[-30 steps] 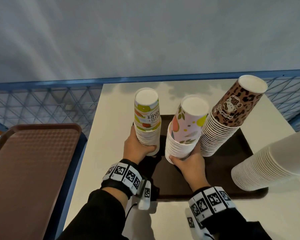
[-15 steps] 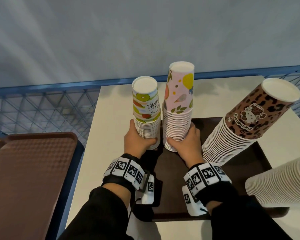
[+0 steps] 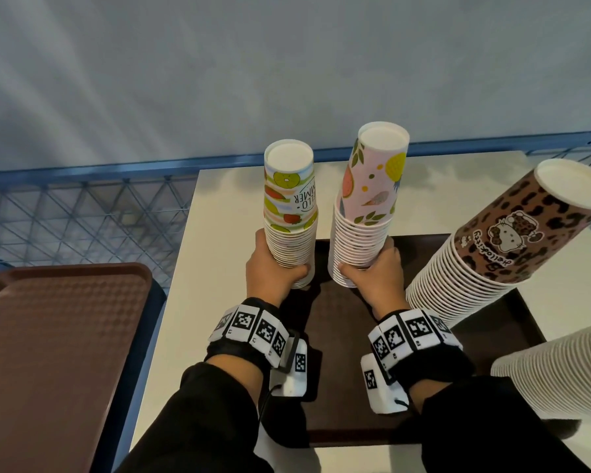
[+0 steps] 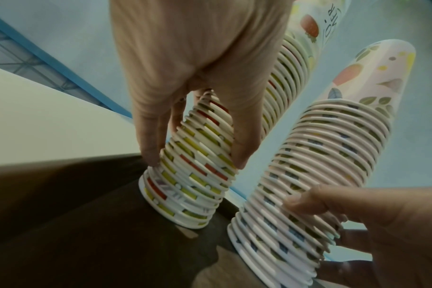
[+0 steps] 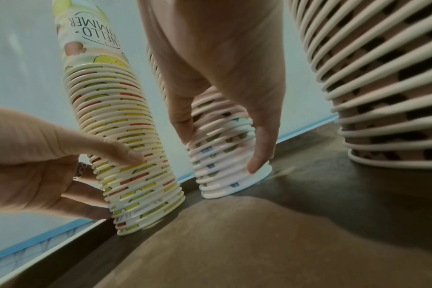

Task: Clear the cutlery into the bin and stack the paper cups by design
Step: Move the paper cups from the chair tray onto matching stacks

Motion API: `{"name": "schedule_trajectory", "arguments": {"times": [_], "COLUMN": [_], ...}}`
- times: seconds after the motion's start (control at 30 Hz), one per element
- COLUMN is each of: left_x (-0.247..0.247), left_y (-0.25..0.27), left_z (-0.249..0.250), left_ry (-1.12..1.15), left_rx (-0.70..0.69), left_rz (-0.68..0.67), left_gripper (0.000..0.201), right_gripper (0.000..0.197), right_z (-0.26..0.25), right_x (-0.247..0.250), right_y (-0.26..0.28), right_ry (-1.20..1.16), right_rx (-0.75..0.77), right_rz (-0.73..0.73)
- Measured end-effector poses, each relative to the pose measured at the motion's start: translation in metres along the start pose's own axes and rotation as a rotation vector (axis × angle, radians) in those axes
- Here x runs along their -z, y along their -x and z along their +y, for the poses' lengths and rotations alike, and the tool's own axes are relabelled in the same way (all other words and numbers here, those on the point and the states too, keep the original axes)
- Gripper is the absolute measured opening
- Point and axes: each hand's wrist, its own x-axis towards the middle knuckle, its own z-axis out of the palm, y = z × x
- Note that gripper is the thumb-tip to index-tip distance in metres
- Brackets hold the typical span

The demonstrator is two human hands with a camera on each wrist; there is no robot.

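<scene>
Two tall stacks of upside-down paper cups stand at the far edge of a dark brown tray. My left hand grips the base of the green fruit "Hello Summer" stack. My right hand grips the base of the pink fruit stack. Both stacks rest with their rims on the tray. To the right stands a taller brown leopard-print stack, untouched. No cutlery is in view.
A plain white cup stack stands at the right edge. The tray lies on a white table. A second, reddish-brown tray sits to the left over a blue wire-mesh cart. A grey wall rises behind.
The pink stack has been swung from tilted to upright and set on the tray beside the green stack. My left hand has kept its hold on the green stack.
</scene>
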Motion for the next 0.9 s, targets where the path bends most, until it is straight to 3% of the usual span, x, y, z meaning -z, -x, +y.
{"name": "schedule_trajectory", "arguments": {"times": [0.37,0.47,0.53,0.63,0.7,0.8,0.9], "left_x": [-0.002,-0.002,-0.001,-0.002,-0.004,-0.011,-0.019], "left_y": [-0.002,0.0,0.01,0.035,0.051,0.066,0.082], "left_z": [-0.001,-0.007,-0.008,0.0,0.013,0.032,0.049], "left_ry": [-0.011,-0.045,-0.027,-0.08,-0.044,0.006,0.077], "left_rx": [-0.031,-0.003,0.02,-0.059,-0.169,-0.283,-0.32], "left_rz": [-0.006,-0.052,-0.009,0.17,0.2,0.12,-0.006], "left_gripper": [0.074,0.089,0.096,0.082,0.072,0.066,0.068], "right_gripper": [0.082,0.093,0.1,0.079,0.062,0.044,0.035], "right_z": [0.012,0.014,0.01,-0.003,-0.014,-0.027,-0.024], "right_x": [-0.002,0.004,0.011,0.03,0.049,0.082,0.115], "right_y": [0.0,0.004,0.014,0.046,0.074,0.111,0.141], "right_ry": [-0.002,0.043,0.062,-0.039,-0.129,-0.16,-0.133], "right_rx": [0.028,-0.026,-0.085,0.016,0.101,0.286,0.405], "right_rz": [-0.031,-0.09,-0.15,-0.192,-0.2,-0.066,0.202]}}
